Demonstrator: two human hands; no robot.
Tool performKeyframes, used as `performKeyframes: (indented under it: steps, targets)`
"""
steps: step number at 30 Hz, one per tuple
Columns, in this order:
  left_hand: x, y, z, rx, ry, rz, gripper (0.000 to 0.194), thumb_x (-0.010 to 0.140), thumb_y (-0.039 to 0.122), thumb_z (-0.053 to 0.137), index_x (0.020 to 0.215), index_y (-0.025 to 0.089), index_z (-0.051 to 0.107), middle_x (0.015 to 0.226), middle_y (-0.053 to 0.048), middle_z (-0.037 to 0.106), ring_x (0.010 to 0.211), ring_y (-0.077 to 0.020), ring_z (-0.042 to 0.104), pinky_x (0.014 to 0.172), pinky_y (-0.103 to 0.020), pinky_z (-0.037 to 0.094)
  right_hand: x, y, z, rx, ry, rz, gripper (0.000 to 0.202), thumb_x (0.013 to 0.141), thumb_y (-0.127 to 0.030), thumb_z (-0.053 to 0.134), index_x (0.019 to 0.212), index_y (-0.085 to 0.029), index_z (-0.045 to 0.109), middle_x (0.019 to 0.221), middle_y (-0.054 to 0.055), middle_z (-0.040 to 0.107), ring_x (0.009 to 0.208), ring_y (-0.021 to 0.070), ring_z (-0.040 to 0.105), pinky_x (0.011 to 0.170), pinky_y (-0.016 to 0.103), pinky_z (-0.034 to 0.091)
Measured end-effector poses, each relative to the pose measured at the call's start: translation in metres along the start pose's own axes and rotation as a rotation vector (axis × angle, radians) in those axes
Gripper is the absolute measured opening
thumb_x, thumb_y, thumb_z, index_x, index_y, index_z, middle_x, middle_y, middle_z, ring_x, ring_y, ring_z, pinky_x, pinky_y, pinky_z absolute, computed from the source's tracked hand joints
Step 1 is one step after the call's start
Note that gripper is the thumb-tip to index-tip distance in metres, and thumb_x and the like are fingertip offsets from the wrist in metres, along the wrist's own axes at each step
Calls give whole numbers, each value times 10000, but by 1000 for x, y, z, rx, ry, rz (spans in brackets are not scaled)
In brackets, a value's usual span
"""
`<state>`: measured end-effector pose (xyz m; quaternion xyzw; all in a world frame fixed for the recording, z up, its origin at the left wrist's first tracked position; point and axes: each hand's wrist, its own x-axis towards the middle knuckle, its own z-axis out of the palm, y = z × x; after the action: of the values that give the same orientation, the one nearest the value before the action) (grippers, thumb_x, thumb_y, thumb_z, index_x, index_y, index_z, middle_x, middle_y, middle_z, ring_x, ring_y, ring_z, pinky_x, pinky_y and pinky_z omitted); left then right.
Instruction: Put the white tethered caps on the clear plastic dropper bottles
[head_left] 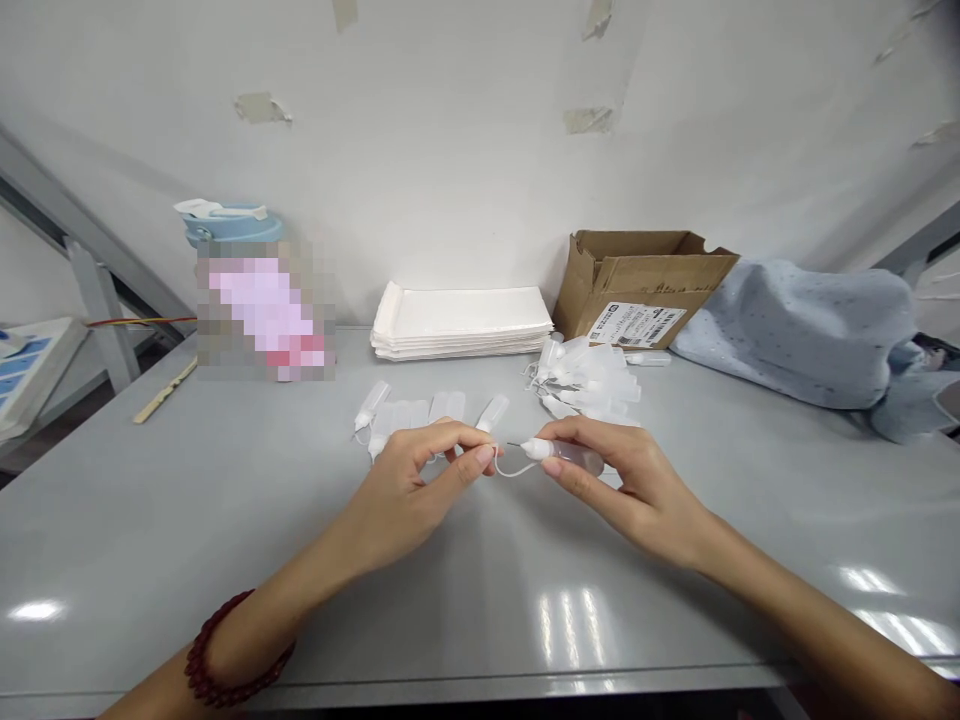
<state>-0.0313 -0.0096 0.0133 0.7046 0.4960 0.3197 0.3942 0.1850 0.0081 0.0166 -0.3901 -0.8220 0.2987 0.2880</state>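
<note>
Fingers of the left hand (409, 500) are pinched narrow around the free end of a thin white strap (514, 474); those of the right hand (652, 495) hold a small translucent bottle (583, 459), its white cap (538, 449) and bare needle (514, 443) aimed left. This bottle is above the near-middle of the counter (112, 560), with the strap looping below the needle.

For good control here, I would steady the bottle by its body and cap, let the strap hang in an easy curve, and hold the left fingertips off the needle's line. Any closing of the gap should be slow and straight, since a thin needle could bend or prick.

Count: one bottle in hand, one strap between the hands, one red bead bracelet (201, 655) on the left wrist. To the far left of the hands lies a loose group of bottles (373, 405), perhaps six, partly hidden; the heap (592, 380) to the far right overlaps too much to count. Beyond are one stack of white packets (465, 322), number unclear, one open carton (637, 290) and one blue cloth (810, 330) at right.
</note>
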Motion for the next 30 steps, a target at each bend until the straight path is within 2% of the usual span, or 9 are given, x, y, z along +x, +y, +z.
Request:
performKeyframes:
  steps: [9, 15, 21, 30]
  targets:
    - [0, 4, 0, -2, -58, 9, 239, 911, 310, 451, 853, 215, 663, 816, 6, 646, 767, -141, 544, 739, -276, 409, -1, -2, 0, 77, -69, 30, 187, 910, -299, 477, 953, -181, 615, 757, 5, 625, 633, 101, 528, 529, 202, 395]
    - [0, 6, 0, -2, -50, 11, 241, 909, 312, 451, 835, 213, 658, 812, 9, 643, 757, -139, 547, 731, -267, 408, -2, -1, 3, 86, -32, -6, 182, 903, -294, 487, 964, -174, 609, 746, 6, 618, 613, 96, 524, 540, 205, 410]
    - [-1, 1, 0, 3, -60, 53, 247, 913, 325, 446, 851, 217, 659, 804, 2, 637, 756, -144, 551, 728, -273, 414, -2, -1, 4, 82, -29, -3, 178, 899, -288, 490, 952, -171, 612, 727, 2, 624, 594, 94, 527, 536, 205, 406]
    - [-1, 1, 0, -11, -65, 41, 213, 909, 315, 464, 855, 236, 654, 808, 17, 629, 756, -137, 549, 730, -262, 404, -3, -1, 3, 98, -30, 21, 171, 891, -283, 509, 954, -171, 620, 771, 14, 642, 617, 101, 527, 550, 215, 408]
